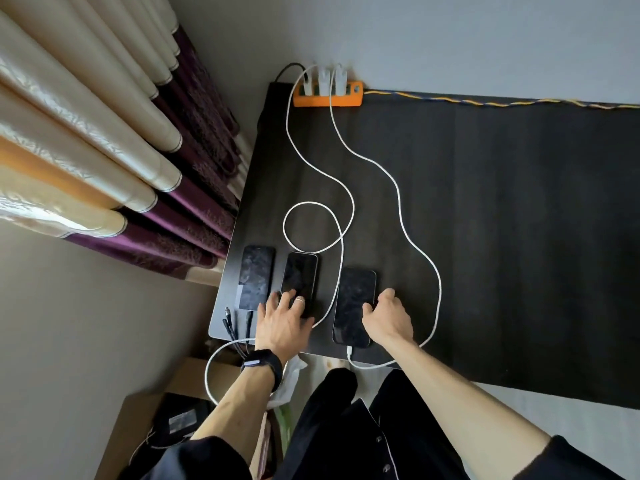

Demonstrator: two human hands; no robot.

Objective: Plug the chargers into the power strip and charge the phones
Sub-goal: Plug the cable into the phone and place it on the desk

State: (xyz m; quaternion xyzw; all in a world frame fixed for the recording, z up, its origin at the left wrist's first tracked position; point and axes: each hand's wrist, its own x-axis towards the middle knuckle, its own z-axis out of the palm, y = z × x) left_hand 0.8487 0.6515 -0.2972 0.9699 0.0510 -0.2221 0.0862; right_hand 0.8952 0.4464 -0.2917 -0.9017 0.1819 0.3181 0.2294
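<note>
An orange power strip lies at the table's far edge with three white chargers plugged in. Three dark phones lie near the front edge: the left phone, the middle phone and the right phone. White cables run from the strip towards the phones. One white plug sits in the right phone's near end. My left hand rests with spread fingers on the middle phone's near end. My right hand grips the right phone's right edge, thumb on the screen.
A multi-tip black cable lies at the table's front left corner. The black table stretches to the right. Curtains hang on the left. A cardboard box with a black item stands on the floor below the corner.
</note>
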